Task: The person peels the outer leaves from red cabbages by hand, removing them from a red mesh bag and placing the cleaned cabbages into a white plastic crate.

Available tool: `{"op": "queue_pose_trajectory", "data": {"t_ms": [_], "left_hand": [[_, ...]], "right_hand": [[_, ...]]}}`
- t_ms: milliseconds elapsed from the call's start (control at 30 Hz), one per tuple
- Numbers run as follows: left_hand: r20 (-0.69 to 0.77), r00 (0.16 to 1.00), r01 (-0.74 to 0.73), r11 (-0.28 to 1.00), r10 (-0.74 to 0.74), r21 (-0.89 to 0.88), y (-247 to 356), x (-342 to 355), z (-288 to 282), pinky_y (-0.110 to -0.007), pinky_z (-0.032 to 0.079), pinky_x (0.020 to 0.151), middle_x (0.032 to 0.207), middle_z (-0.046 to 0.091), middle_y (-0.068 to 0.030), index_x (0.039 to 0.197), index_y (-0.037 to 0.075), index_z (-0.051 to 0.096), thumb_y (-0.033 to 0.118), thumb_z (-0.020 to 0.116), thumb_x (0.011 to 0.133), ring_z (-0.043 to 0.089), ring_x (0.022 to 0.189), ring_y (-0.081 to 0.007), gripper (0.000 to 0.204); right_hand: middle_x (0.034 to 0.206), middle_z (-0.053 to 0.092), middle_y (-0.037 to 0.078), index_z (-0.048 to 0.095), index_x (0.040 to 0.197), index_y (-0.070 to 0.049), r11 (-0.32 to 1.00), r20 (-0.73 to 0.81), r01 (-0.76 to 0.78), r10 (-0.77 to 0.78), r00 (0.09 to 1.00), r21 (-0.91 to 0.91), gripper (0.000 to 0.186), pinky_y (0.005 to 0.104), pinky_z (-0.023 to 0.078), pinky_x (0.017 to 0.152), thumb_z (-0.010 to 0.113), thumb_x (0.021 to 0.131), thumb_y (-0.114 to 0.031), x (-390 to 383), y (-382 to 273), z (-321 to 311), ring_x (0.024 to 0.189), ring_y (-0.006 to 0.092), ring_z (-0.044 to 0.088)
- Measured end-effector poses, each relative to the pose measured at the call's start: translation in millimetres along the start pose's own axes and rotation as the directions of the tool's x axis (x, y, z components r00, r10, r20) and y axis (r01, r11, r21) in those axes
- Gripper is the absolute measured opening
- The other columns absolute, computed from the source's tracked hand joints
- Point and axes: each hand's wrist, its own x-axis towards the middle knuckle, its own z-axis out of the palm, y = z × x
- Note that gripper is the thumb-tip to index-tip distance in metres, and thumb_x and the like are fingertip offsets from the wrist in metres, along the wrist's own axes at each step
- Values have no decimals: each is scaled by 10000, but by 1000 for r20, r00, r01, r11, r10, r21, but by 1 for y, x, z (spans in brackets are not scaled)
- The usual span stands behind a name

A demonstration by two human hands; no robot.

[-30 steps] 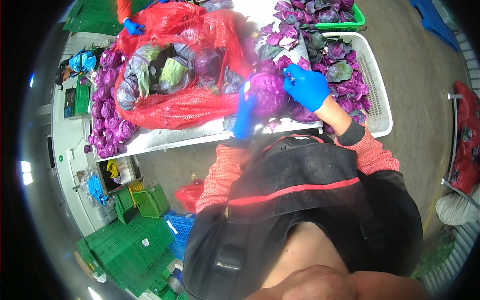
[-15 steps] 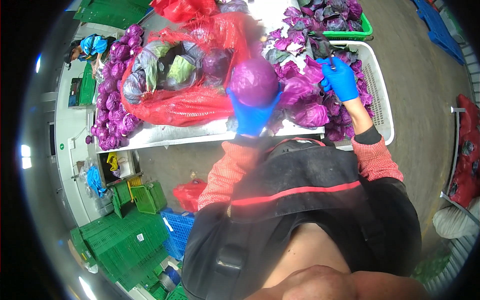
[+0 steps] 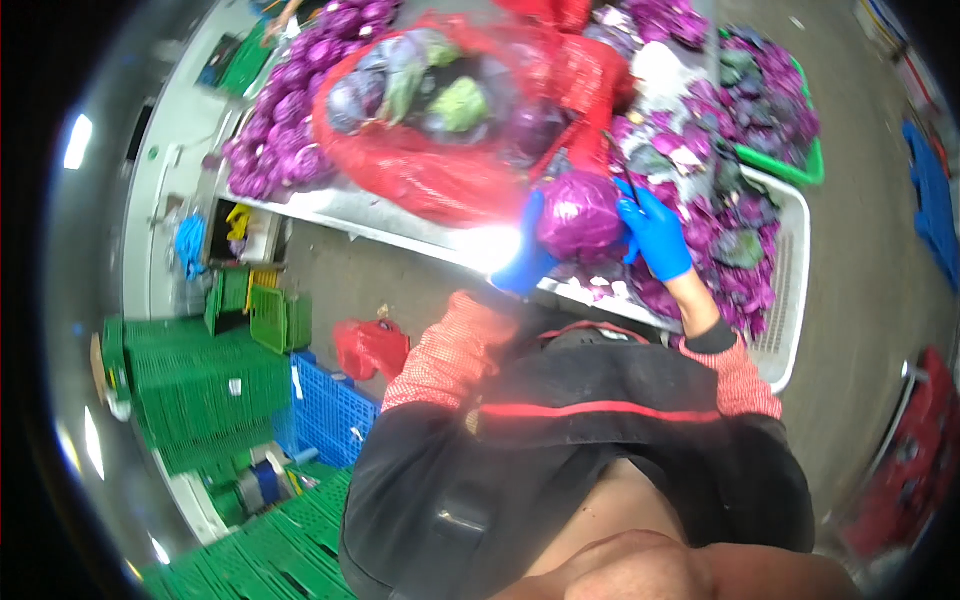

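Observation:
A purple cabbage (image 3: 578, 210) is cradled on its left side in my blue-gloved left hand (image 3: 525, 250). My blue-gloved right hand (image 3: 655, 230), at the cabbage's right, grips a thin dark knife (image 3: 627, 182), its blade pointing upward. Beyond them a torn red mesh sack (image 3: 410, 170) holds pale and dark cabbages (image 3: 460, 102) on the metal table (image 3: 330, 200). Trimmed purple leaves (image 3: 710, 240) are heaped beside my right hand, spilling into a white slotted basket (image 3: 795, 280).
Purple cabbages (image 3: 290, 130) are piled at the table's left. A green crate (image 3: 810, 150) of leaves stands at back right. Green crates (image 3: 205, 380), a blue crate (image 3: 322, 410) and a red bag (image 3: 362, 345) are on the floor at lower left. A blue pallet (image 3: 930, 190) is at far right.
The view has swung, shifting the scene. My right hand, held out over the leaves half a second ago, has come in to the cabbage in my left hand with the knife.

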Motion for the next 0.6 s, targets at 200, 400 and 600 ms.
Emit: {"op": "queue_pose_trajectory", "data": {"t_ms": [200,400,600], "left_hand": [[59,996,-48,952,69,-302,31,-9,-43,-530,274,1017,1361,312,-175,1359,80,247,645,398,797,342,1232,-354,811],[123,961,-231,964,247,-131,144,-30,-102,-638,296,937,1357,342,-126,1368,191,250,700,397,753,376,1216,-336,812],[3,825,-545,798,565,-255,318,-62,-202,-646,266,953,1394,261,-126,1372,205,233,712,419,715,283,1257,-384,850]], "right_hand": [[639,529,42,547,894,-64,965,-64,149,-166,984,-215,86,257,449,406,521,853,-135,38,1,35,508,104,520],[669,533,63,537,936,-37,971,101,-44,69,993,-235,165,275,473,418,502,864,-182,75,14,89,516,133,533],[806,608,81,529,1165,-61,853,268,263,-152,951,-451,321,293,474,524,482,901,-237,98,63,147,572,128,568]]}}
